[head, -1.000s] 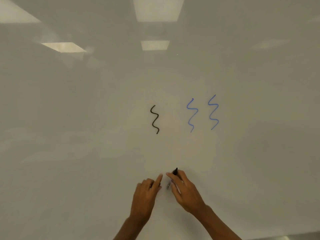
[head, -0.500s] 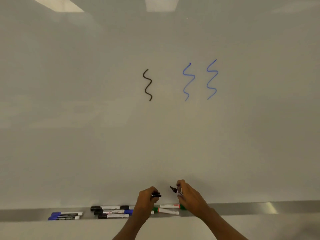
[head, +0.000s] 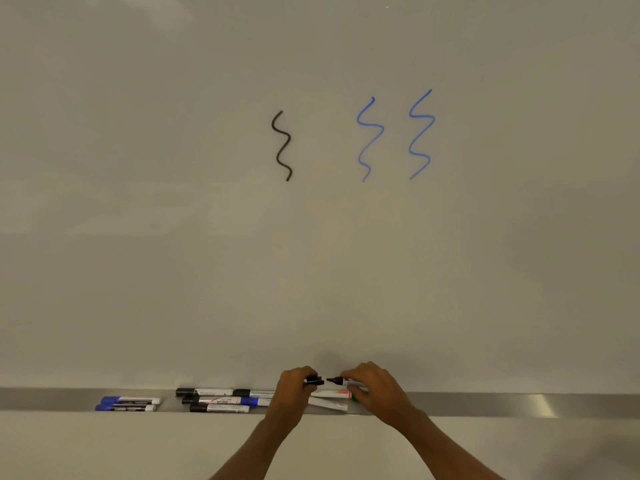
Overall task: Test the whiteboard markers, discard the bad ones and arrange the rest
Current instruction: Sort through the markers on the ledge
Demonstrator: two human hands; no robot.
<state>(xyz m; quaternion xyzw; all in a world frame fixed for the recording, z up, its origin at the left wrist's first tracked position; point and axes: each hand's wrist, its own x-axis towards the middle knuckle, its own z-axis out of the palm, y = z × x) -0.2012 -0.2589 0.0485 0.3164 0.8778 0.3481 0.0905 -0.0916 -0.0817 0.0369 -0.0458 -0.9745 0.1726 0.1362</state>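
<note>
My right hand point(head: 375, 389) grips an uncapped black marker point(head: 341, 381), its tip pointing left. My left hand point(head: 294, 393) pinches the black cap point(head: 314, 380) a small gap from that tip. Both hands hover just above the metal tray point(head: 485, 403) at the foot of the whiteboard point(head: 311, 271). The board carries one black squiggle point(head: 282, 146) and two blue squiggles point(head: 370, 138). In the tray lie two blue-capped markers point(head: 128, 403) at the left, several black and blue markers point(head: 218, 400) in the middle, and a green and a red-marked marker point(head: 332, 400) partly hidden under my hands.
A pale wall point(head: 104, 445) runs below the tray. The tray's right stretch point(head: 536, 405) holds no markers. The board fills the rest of the view.
The view has tilted down, bringing the tray into sight. Both hands dropped from the board to tray level, and the cap and marker tip have come closer together.
</note>
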